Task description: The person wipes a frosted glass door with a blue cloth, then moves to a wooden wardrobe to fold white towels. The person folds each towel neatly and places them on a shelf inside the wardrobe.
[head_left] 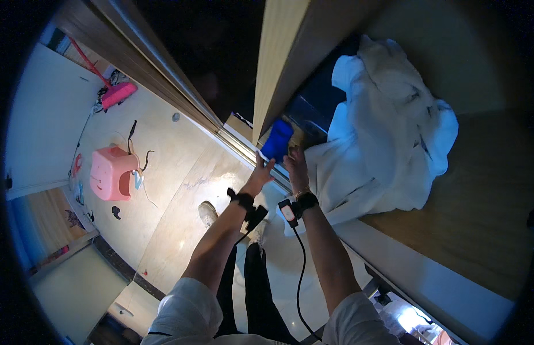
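Observation:
A deep blue, soft-looking object (277, 141) lies at the bottom of the wardrobe opening, beside an upright wooden panel; I cannot make out its kind. My left hand (260, 176) is at its lower left edge, thumb and fingers apart. Just to its lower right is my right hand (297, 165), fingers spread and slightly bent. Whether either hand touches the blue object cannot be told. Close by my right hand, a large crumpled white cloth (387, 138) with dark marks hangs over the edge of the wooden compartment. Both wrists wear black straps with small devices.
A metal sliding-door track (238, 146) runs along the wardrobe's base. On the pale floor at left stand a pink stool (113, 172) and a pink broom (118, 95). A black cable (302, 276) hangs from my right wrist. My shoes (208, 213) are beside the track.

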`<state>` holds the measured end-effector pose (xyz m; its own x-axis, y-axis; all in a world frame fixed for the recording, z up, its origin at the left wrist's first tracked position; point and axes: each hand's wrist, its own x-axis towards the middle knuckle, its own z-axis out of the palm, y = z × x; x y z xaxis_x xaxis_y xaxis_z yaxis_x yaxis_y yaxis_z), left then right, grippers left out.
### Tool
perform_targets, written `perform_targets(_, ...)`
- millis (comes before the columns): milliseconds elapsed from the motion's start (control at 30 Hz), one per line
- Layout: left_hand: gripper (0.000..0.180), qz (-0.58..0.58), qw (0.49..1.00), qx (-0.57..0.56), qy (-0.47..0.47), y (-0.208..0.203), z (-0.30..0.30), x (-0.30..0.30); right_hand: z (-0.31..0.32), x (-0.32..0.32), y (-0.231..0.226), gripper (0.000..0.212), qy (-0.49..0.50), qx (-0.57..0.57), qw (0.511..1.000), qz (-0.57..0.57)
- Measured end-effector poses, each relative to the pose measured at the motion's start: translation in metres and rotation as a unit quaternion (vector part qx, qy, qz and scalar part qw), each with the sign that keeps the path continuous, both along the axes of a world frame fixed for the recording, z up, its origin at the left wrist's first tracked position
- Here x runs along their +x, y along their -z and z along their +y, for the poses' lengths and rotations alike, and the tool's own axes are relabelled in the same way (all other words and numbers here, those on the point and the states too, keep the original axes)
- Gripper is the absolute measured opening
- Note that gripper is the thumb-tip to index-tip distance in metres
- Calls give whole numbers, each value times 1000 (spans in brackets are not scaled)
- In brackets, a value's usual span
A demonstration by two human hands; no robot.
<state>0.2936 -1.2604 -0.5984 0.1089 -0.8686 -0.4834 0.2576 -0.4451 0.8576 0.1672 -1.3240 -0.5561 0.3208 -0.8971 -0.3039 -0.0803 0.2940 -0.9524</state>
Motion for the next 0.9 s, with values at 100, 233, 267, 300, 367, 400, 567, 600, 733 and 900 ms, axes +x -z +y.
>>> perform_targets(100, 75, 220, 968, 123, -13, -13, -27, -18, 18, -16, 37, 43, 17, 26, 999, -27)
perform_targets(233, 74, -51, 985, -87, 139, 48, -11, 0, 56, -42, 26, 36, 34, 74, 997, 16)
perform_targets(267, 74, 59, 994, 21, 87, 15, -17, -19, 61, -67, 24, 38, 32, 51, 995, 85)
perform_targets(300, 74, 153, 980, 128, 21, -13, -19, -24, 62, -77, 2, 41, 16, 25, 989, 145)
perform_targets(367, 72, 128, 984, 120, 41, -2, -11, -22, 60, -77, -37, 41, -4, -50, 974, 223)
perform_targets(400, 72, 127, 982, 135, 44, -22, -12, -26, 59, -82, -49, 37, 8, -94, 964, 248)
perform_targets(567, 68, 195, 965, 117, 132, -54, -7, -36, 30, -85, -154, 36, -57, -424, 773, 468)
perform_targets(600, 68, 226, 964, 89, 109, -56, -1, -40, 19, -90, -166, 42, -37, -463, 730, 501)
perform_targets(733, 63, 205, 967, 109, 106, -67, 8, -59, -25, -105, -201, 61, 22, -452, 590, 669)
perform_targets(900, 52, 230, 965, 73, 107, -71, 30, -100, -65, -162, -184, 64, 49, -295, 678, 671)
